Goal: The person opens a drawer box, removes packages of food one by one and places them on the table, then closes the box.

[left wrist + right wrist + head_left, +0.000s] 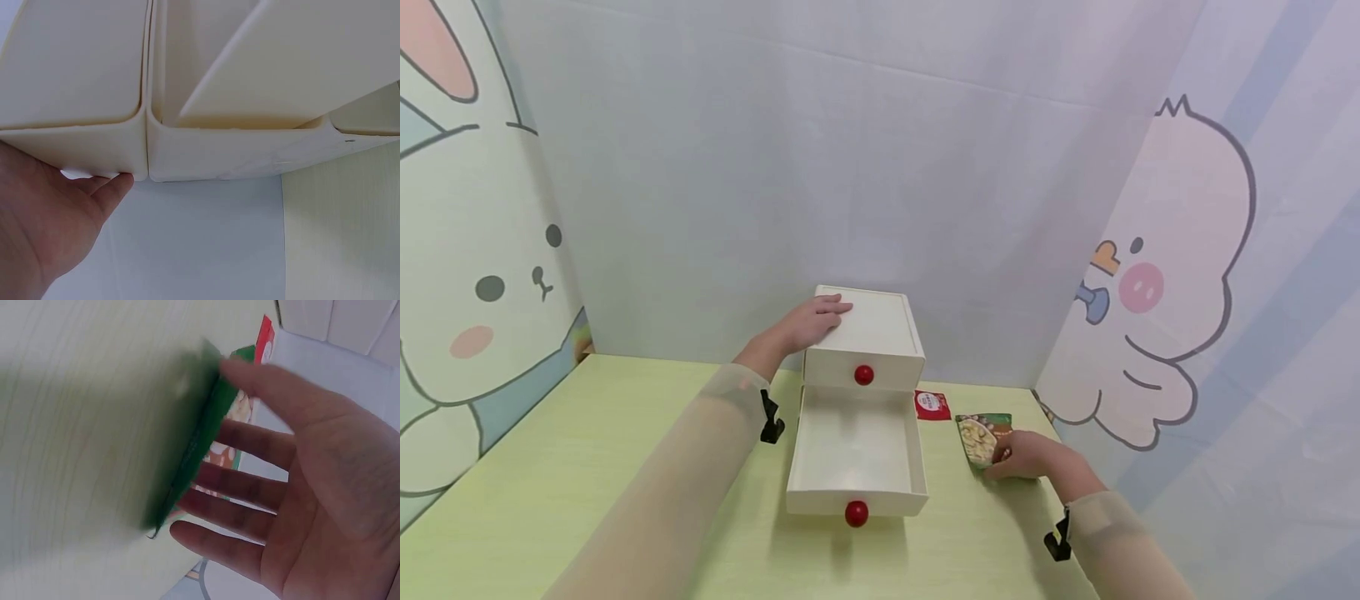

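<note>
A white two-drawer cabinet (878, 321) with red ball knobs stands on the table. The lower drawer (857, 454) is pulled out and nothing shows inside it; the upper one is closed. My left hand (807, 322) rests on the cabinet's top at its left edge, and in the left wrist view its fingers lie along the white side. At the right, a green food packet (979, 440) with a picture of food lies on the table. My right hand (1033, 455) pinches its near edge, thumb at the green edge (209, 425) and fingers over the printed face.
A small red packet (932, 406) lies between the cabinet and the green packet. Pale yellow-green table surface (625, 433) extends to the left. A light curtain (850, 167) hangs behind, with cartoon-printed panels at both sides.
</note>
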Action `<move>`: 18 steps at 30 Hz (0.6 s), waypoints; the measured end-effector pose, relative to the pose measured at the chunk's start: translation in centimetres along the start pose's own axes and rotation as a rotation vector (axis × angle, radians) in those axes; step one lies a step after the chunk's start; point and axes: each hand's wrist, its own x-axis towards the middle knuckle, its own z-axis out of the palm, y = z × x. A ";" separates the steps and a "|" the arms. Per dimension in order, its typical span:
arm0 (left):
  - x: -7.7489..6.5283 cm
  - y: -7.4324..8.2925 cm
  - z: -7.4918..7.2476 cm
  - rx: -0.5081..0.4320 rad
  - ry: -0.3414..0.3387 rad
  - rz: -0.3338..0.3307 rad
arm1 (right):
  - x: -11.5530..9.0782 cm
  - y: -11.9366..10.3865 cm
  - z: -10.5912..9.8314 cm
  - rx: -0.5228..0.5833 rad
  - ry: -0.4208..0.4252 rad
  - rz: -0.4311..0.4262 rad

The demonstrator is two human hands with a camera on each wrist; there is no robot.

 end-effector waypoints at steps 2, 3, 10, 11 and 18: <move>0.0 0.0 0.0 -0.004 0.001 -0.003 | 0.0 0.0 0.1 0.013 -0.002 0.024; 0.0 -0.1 0.0 -0.002 0.002 -0.003 | 0.0 -0.1 0.1 0.022 0.007 0.024; 0.0 -0.2 0.0 -0.008 -0.001 -0.002 | 0.5 -0.1 1.5 0.026 0.109 -0.044; 0.0 -0.2 0.0 -0.012 -0.001 -0.002 | 0.7 -0.1 1.7 0.019 0.115 -0.050; 0.1 -0.2 0.0 0.001 0.000 0.003 | 1.6 -0.3 2.2 -0.027 0.172 -0.063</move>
